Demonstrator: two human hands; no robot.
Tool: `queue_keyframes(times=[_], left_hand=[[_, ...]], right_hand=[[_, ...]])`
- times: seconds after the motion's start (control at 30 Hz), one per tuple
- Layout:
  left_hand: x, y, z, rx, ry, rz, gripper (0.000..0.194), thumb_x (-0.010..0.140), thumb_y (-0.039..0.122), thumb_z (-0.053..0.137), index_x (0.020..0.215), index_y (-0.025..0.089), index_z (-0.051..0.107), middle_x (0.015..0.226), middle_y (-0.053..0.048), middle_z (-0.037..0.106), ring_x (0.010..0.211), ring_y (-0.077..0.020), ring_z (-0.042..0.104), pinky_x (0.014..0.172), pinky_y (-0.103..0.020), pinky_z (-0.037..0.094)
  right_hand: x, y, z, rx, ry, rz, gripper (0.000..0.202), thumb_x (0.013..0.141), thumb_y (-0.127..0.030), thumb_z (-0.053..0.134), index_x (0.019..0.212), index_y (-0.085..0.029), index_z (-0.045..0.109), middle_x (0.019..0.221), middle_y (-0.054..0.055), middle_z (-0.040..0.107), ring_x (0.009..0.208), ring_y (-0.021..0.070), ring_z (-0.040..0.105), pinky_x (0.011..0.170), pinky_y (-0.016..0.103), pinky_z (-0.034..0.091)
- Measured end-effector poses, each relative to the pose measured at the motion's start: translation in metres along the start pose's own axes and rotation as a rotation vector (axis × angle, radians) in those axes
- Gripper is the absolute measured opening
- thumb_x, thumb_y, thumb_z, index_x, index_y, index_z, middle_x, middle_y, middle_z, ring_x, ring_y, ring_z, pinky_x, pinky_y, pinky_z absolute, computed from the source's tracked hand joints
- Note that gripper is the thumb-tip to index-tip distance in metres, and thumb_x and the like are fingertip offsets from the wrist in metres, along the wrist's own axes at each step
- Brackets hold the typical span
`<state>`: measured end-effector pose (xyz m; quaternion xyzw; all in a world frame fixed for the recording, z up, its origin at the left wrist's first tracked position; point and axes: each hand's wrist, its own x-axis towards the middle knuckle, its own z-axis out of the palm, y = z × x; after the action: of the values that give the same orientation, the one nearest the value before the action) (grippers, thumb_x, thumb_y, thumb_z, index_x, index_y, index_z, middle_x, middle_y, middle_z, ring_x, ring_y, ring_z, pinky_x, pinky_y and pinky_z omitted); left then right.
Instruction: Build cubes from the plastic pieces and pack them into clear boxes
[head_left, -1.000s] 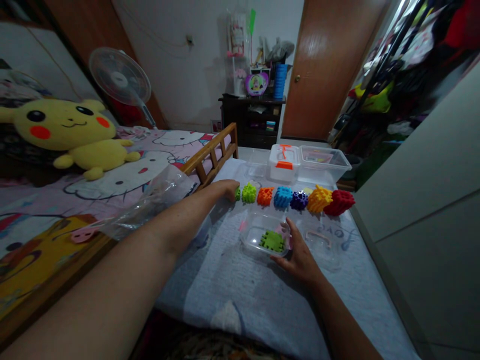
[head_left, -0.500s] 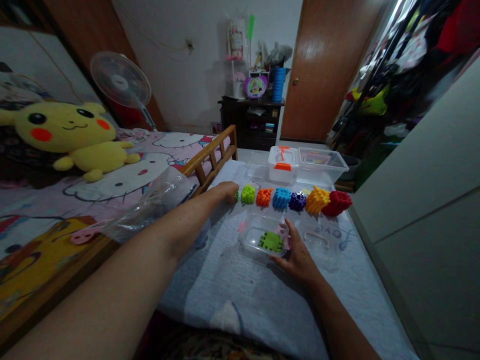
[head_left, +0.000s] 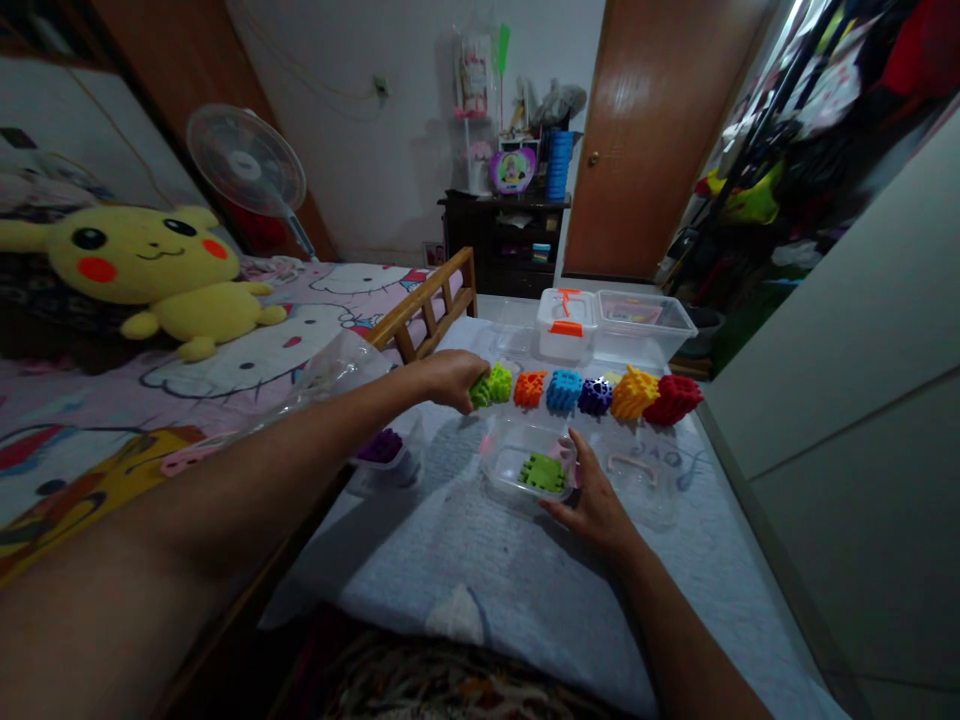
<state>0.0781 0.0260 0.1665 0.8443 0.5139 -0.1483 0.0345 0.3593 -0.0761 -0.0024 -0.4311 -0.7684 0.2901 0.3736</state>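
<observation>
My left hand reaches to the left end of a row of stacked, notched puzzle pieces. Its fingers close around a stack of green puzzle pieces, partly hidden behind the fingers. Touching that stack on the right are lime puzzle pieces. Orange, light blue, dark purple, yellow and red pieces continue the row. My right hand grips the right side of a clear plastic container, thumb and fingers apart around its wall. One flat green puzzle piece lies inside.
A clear lid lies right of the container. At left, another clear tub holds purple pieces. Two plastic boxes, one with orange latches, stand behind the row. A wooden bed rail borders the left side.
My left hand has shifted slightly right, and the green stack now sits against the lime one. The tub of purple pieces has come into view under my left arm. My right hand stays on the container.
</observation>
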Motion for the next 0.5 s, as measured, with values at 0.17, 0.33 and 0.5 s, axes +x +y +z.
queue_keyframes(times=[0.17, 0.33, 0.5], left_hand=[[-0.023, 0.063, -0.013, 0.000, -0.004, 0.253, 0.053, 0.064, 0.031, 0.078, 0.114, 0.019, 0.065, 0.115, -0.009, 0.071, 0.101, -0.0241, 0.066, 0.080, -0.028, 0.049], [-0.013, 0.089, 0.006, 0.068, -0.011, 0.348, 0.041, 0.062, 0.029, 0.077, 0.101, 0.018, 0.069, 0.102, -0.011, 0.073, 0.090, -0.0257, 0.068, 0.073, -0.031, 0.050], [-0.003, 0.088, 0.020, 0.106, 0.049, 0.364, 0.042, 0.058, 0.029, 0.078, 0.098, 0.018, 0.070, 0.100, -0.012, 0.073, 0.096, -0.0290, 0.066, 0.080, -0.035, 0.050]], right_hand=[[0.000, -0.001, 0.000, -0.018, 0.002, 0.000, 0.104, 0.077, -0.039, 0.077, 0.158, -0.026, 0.014, 0.151, 0.018, 0.042, 0.138, 0.0326, 0.045, 0.114, 0.055, 0.038], [0.000, -0.001, -0.002, -0.018, 0.007, -0.010, 0.103, 0.077, -0.038, 0.076, 0.158, -0.025, 0.014, 0.153, 0.018, 0.041, 0.140, 0.0325, 0.043, 0.114, 0.055, 0.038], [0.000, 0.000, -0.001, -0.022, 0.012, -0.019, 0.104, 0.077, -0.038, 0.077, 0.158, -0.026, 0.014, 0.153, 0.018, 0.041, 0.140, 0.0332, 0.043, 0.114, 0.055, 0.038]])
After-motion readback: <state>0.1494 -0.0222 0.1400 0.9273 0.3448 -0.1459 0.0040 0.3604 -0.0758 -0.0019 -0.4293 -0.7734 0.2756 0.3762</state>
